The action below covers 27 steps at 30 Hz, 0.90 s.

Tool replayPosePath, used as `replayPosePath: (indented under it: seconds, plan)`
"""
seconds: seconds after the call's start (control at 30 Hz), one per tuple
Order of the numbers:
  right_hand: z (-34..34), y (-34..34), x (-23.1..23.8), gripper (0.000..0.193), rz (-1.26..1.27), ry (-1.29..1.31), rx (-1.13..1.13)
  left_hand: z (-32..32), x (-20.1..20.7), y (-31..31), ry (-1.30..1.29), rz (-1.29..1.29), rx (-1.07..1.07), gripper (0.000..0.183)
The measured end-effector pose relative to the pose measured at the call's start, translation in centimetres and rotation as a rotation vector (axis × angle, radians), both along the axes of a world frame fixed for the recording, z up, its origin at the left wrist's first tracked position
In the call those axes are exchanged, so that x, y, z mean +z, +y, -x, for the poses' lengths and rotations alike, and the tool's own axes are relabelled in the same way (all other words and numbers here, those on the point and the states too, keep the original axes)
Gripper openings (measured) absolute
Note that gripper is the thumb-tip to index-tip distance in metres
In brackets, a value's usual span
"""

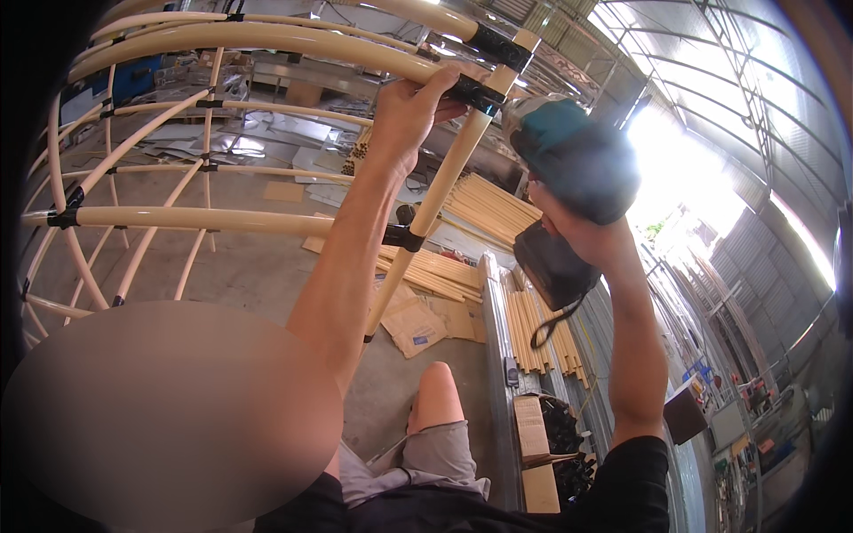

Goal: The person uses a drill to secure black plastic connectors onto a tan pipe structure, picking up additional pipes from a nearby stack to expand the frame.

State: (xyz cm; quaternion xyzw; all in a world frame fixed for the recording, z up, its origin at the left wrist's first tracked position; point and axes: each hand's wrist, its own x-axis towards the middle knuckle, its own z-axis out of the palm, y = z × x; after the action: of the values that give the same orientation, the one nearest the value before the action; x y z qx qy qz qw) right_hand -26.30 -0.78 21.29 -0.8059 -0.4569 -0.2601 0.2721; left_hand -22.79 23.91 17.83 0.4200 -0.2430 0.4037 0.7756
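My left hand [410, 120] is raised and closed around the end of a cream pipe [293, 43], right beside a black joint [475, 94]. That joint clamps the pipe to a slanting cream post [453, 164]. In my right hand [582, 233] is a teal and black cordless drill [569, 147], its black battery [555, 266] and wrist strap hanging below. The drill's front end points at the joint from the right. Whether its tip touches the joint I cannot tell. Another black joint [405, 236] sits lower on the post.
The frame of cream pipes [133, 169] spreads across the left. Bundles of cream pipes [489, 209] and flat cardboard [413, 327] lie on the floor. Metal bars [502, 355] run along the right, beside an open carton [538, 444] of black parts. A blurred oval hides the lower left.
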Motion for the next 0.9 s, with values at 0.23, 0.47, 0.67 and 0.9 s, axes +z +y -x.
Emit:
replayPosePath:
  seconds: [0.23, 0.47, 0.67, 0.9]
  plan:
    - [0.0, -0.3, -0.4, 0.013, -0.007, -0.014, 0.013, 0.0, 0.1, -0.3, 0.003, -0.008, -0.025, 0.045]
    - [0.4, -0.5, -0.4, 0.015, -0.017, -0.068, 0.024, 0.1, -0.1, -0.4, 0.035, -0.024, -0.022, 0.04]
    - [0.7, -0.2, -0.7, 0.016, -0.071, 0.037, 0.032, 0.3, 0.0, -0.8, 0.011, -0.004, -0.025, 0.038]
    - [1.7, -0.7, -0.5, 0.014, -0.109, 0.129, -0.074, 0.6, 0.0, -0.6, 0.056, -0.064, -0.042, 0.042]
